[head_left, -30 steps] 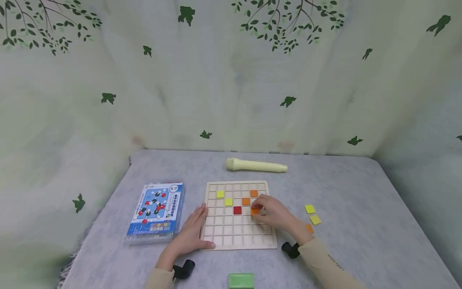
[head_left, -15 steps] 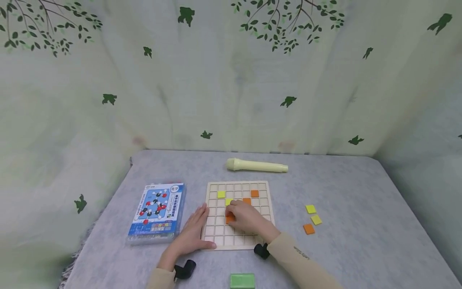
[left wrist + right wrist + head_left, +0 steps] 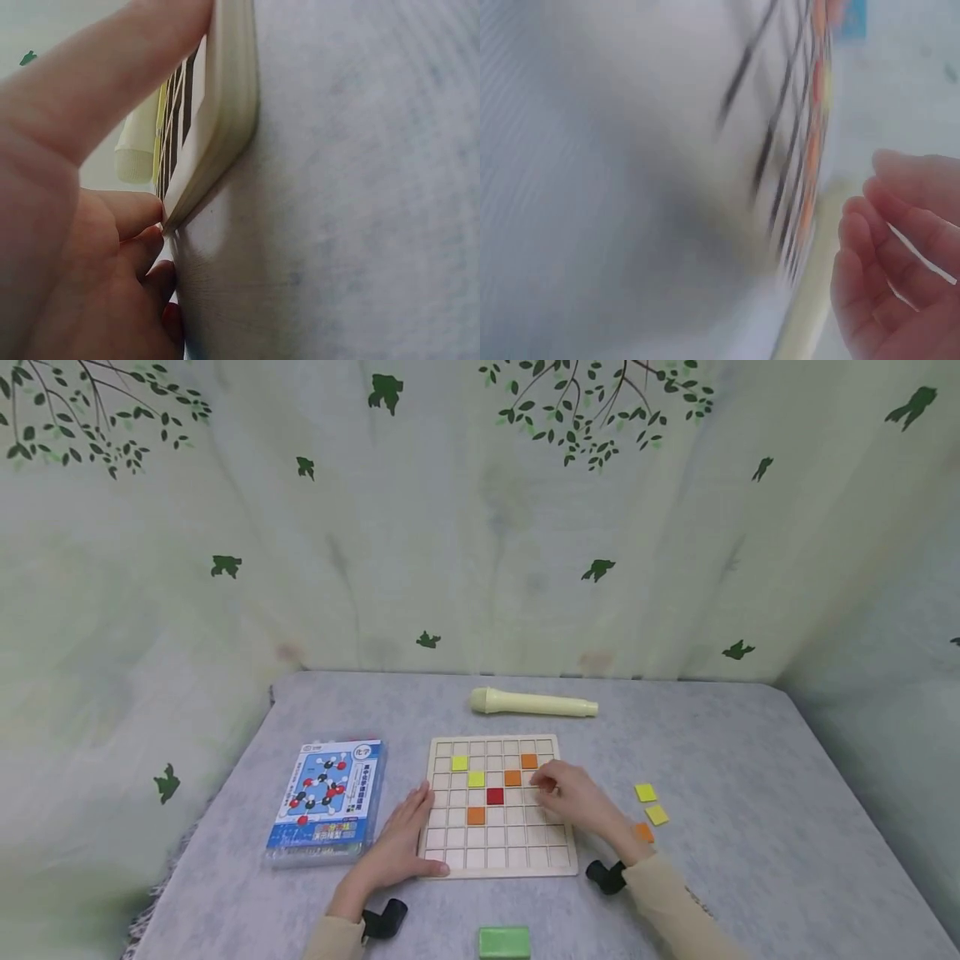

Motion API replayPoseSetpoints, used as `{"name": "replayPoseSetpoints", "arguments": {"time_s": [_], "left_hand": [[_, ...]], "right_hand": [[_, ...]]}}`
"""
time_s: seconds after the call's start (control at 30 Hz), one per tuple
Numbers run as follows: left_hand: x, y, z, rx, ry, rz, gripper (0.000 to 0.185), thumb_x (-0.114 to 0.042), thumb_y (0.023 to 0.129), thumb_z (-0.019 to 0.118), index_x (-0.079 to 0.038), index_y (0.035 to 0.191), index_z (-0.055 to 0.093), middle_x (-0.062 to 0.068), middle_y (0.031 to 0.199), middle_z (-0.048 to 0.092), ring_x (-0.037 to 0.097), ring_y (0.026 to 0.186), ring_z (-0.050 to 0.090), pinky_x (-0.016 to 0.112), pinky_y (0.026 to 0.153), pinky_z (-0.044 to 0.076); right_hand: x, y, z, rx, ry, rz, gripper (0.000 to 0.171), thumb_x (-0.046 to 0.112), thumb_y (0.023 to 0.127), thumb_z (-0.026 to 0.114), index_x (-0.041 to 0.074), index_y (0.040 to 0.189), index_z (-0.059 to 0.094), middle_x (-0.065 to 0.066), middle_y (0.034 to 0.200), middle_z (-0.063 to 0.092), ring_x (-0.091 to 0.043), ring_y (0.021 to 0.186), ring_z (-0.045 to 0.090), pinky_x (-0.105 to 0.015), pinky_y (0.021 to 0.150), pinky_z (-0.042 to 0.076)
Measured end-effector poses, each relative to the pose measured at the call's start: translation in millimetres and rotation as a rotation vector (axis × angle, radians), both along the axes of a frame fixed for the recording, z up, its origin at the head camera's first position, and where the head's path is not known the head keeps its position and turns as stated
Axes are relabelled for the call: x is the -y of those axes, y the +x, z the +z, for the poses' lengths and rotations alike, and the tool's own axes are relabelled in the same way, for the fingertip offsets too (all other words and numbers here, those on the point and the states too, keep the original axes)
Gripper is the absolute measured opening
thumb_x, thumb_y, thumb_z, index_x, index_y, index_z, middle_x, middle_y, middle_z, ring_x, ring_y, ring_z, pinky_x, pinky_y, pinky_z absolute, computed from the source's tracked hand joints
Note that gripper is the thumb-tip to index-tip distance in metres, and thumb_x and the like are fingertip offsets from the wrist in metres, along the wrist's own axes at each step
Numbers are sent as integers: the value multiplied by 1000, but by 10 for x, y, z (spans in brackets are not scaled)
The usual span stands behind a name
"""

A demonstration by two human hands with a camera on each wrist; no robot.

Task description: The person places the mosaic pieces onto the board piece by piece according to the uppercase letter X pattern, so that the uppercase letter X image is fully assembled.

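A pale gridded wooden board (image 3: 496, 860) lies flat, holding a red tile (image 3: 495, 796), two yellow tiles, and several orange ones, including an orange tile (image 3: 476, 816) left of and below the red. My left hand (image 3: 401, 839) rests at the board's left side, thumb on the near corner and straight fingers along the edge; the left wrist view shows that thumb (image 3: 112, 75) over the frame. Above the board's right part is my right hand (image 3: 573, 797), fingers loosely bent. In the right wrist view its fingers (image 3: 859, 247) hold nothing.
Two yellow tiles (image 3: 645, 793) and an orange tile (image 3: 644, 832) lie right of the board. A cream microphone-shaped object (image 3: 534, 703) lies behind it. A boxed set with molecule pictures (image 3: 322, 802) stands left; a green block (image 3: 504, 942) sits in front.
My right hand moved left with an orange tile, left it in a cell below and left of the red tile, then moved back right. The left hand stayed put.
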State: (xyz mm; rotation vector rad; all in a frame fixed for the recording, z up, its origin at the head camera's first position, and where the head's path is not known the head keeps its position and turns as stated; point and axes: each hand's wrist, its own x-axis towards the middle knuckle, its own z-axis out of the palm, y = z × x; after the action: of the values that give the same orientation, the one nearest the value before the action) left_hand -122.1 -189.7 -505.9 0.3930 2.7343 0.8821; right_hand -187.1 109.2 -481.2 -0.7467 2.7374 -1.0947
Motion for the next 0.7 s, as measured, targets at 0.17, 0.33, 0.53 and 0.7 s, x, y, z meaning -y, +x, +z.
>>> {"name": "replayPoseSetpoints", "arguments": {"time_s": [0.17,0.33,0.53,0.7], "left_hand": [[15,2,-2,-16,-7,6,113,-54,61,74,-6,144,14,6,151,3,25,136,0,44,108,6],[27,-2,1,-8,-11,9,113,-56,62,73,-6,144,13,5,151,2,25,136,-1,43,108,6],[19,4,-14,-12,2,6,113,-56,62,73,-6,144,14,6,151,2,26,136,0,45,108,6],[1,5,-22,-10,-11,4,113,-57,62,73,-7,144,13,4,151,2,25,136,0,44,108,6]], "right_hand": [[-667,-23,-55,-4,70,-201,21,3,78,66,6,98,63,-2,93,57,-18,83,52,-33,70,47],[-1086,12,-87,23,156,-294,24,1,75,65,3,99,62,-7,97,55,-26,91,51,-43,77,45],[-1194,26,-112,2,192,-279,24,-2,72,64,2,96,63,-10,95,55,-27,89,50,-44,78,43],[-1221,14,-145,1,196,-309,23,-1,72,67,3,95,63,-8,92,54,-24,84,50,-40,73,45]]}}
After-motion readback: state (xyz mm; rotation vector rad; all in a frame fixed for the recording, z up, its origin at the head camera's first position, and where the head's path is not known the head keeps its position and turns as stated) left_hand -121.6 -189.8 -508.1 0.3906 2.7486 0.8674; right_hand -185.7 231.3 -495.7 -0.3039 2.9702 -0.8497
